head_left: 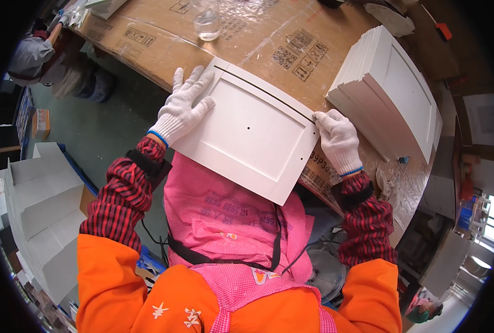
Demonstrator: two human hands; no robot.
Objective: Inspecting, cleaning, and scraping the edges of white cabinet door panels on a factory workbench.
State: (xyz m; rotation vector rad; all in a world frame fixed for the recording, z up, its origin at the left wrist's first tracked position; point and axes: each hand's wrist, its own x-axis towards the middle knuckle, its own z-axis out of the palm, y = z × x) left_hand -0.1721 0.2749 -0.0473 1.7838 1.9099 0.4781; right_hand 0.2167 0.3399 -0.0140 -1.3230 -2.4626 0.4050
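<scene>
A white panel [252,130] with a recessed middle and small dark holes lies tilted across the table's near edge and my lap. Along its far side runs a thin dark line [258,89], a groove or a strip; I cannot tell which. My left hand [184,105], in a white knit glove, rests on the panel's left edge with fingers stretched and spread. At the far right corner, my gloved right hand [337,139] is closed in a pinch, its fingertips at the end of the dark line. What it pinches is hidden.
The table [247,33] is covered with printed brown cardboard. A stack of similar white panels [388,89] stands on its right side, and a clear jar [207,25] at the back. More white panels [41,216] are piled at left. Another person [33,55] is at far left.
</scene>
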